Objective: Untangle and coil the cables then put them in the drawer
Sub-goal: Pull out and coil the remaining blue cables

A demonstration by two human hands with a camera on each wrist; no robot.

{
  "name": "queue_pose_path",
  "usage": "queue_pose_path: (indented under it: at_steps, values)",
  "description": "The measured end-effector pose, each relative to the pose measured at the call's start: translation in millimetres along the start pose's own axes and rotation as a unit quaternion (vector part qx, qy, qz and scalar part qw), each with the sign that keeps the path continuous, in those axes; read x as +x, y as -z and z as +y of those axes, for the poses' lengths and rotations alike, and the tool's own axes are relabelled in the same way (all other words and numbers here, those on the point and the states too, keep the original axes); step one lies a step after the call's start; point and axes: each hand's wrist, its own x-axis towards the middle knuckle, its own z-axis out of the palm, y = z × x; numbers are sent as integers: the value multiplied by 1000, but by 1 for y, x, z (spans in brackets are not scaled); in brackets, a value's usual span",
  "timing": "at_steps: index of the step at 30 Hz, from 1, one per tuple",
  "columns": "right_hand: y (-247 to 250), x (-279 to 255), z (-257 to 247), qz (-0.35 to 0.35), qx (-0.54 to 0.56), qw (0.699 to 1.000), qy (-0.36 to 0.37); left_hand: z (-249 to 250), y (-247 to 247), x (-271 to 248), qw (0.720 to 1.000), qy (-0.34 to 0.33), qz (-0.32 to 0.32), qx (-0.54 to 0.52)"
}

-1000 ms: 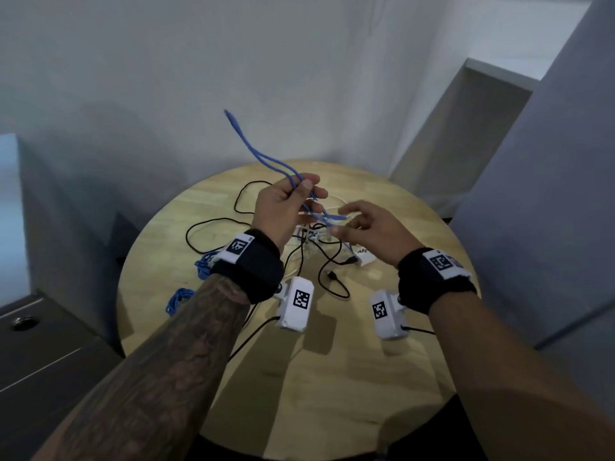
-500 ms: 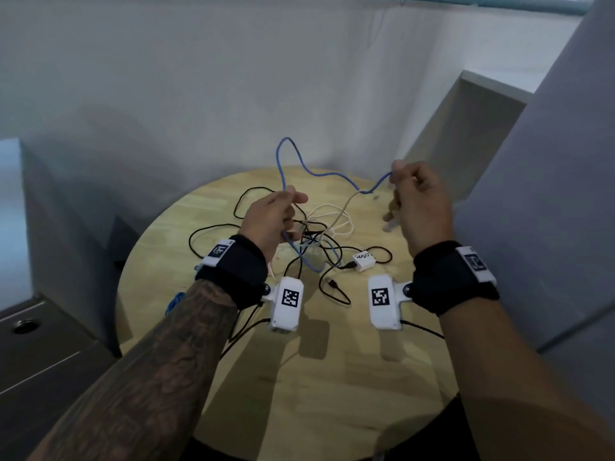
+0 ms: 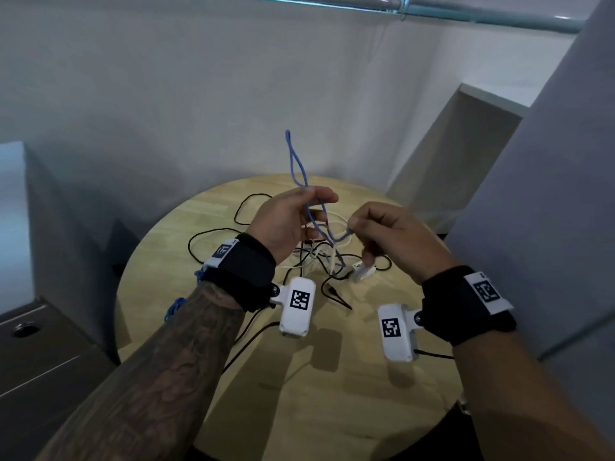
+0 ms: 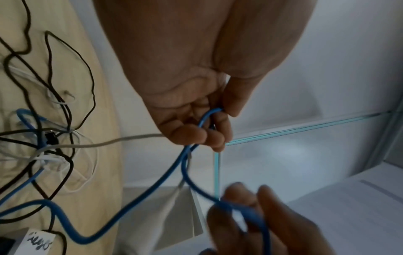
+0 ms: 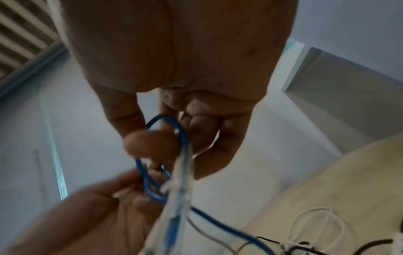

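My left hand [image 3: 311,207] is raised over the round wooden table [image 3: 332,377] and pinches a blue cable [image 3: 293,161]. A narrow loop of that cable stands up above its fingers. Close to its right, my right hand [image 3: 354,229] pinches a lower stretch of the same cable between thumb and fingers. In the left wrist view the blue cable [image 4: 152,186] runs from the left hand [image 4: 212,124] down to the right hand's fingers [image 4: 250,207]. In the right wrist view it [image 5: 184,136] loops round the thumb [image 5: 152,143]. Below lies a tangle of black and white cables [image 3: 316,257].
A small white adapter [image 3: 362,272] lies in the tangle, and a black plug end [image 3: 336,294] points toward me. More blue cable [image 3: 174,307] hangs at the table's left edge. A grey drawer cabinet [image 3: 40,361] stands low on the left. Grey panels rise on the right.
My right hand has come back in from far out on the right to just beside the left hand. The blue cable, stretched between them before, now stands as a tall loop above the left hand.
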Motion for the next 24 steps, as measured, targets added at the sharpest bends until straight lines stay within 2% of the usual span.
queue_pose_path:
  at_steps: [3, 5, 7, 12, 14, 16, 17, 19, 21, 22, 24]
  values:
    - [-11, 3, 8, -9, -42, 997, -59, 3, -3, -1, 999, -12, -35, -4]
    - [-20, 6, 16, -50, -128, 989, -48, 4, -7, -3, 999, -21, -44, 7]
    - [-22, 9, 22, -42, -169, 984, -43, 3, -9, -3, 999, -36, -26, 23]
    - [-8, 14, 31, 68, -135, 988, -40, 5, -1, 1, 993, -83, 76, 45]
    - [-7, 12, 27, 88, -48, 994, -33, 5, 2, 1, 991, -93, 81, 49]
    - [-8, 11, 20, 79, 54, 995, -30, 7, 1, 0, 993, -89, 63, 50]
    - [-10, 10, 16, 60, 69, 995, -34, 8, -1, -1, 995, -83, 41, 47]
    - [-15, 9, 16, 16, 20, 999, -25, 11, -8, -6, 997, -65, -23, 41]
    - [-20, 9, 20, 8, -81, 997, 5, 13, -14, -10, 995, -55, -61, 57]
    - [-19, 11, 23, 24, -124, 992, 18, 14, -15, -11, 995, -53, -60, 66]
    - [-15, 14, 25, 72, -132, 988, 37, 15, -14, -12, 994, -57, -32, 85]
